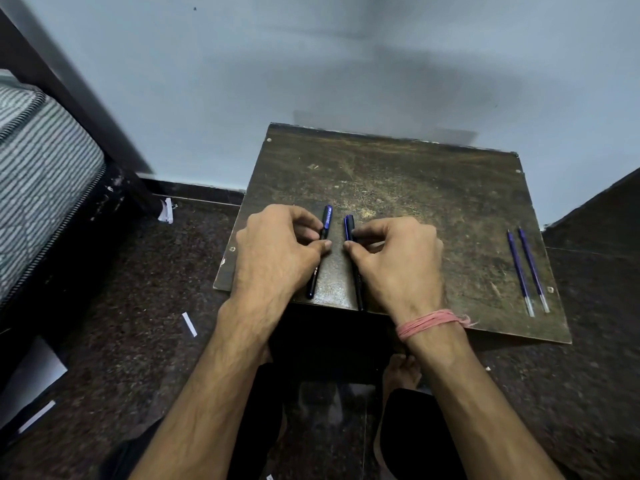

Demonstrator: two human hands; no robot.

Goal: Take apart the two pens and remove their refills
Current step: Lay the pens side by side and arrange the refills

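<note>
Two dark pens with blue caps lie side by side, pointing away from me, near the front of a worn wooden board. My left hand pinches the left pen between thumb and fingers. My right hand, with a pink thread around its wrist, pinches the right pen the same way. Both pens rest on the board, and their lower halves are partly hidden by my hands. Two thin blue refills lie parallel at the board's right edge, apart from both hands.
The board sits on a low dark stand above a dark speckled floor. A striped mattress and dark bed frame stand at the left. White paper scraps lie on the floor. A pale wall rises just behind the board.
</note>
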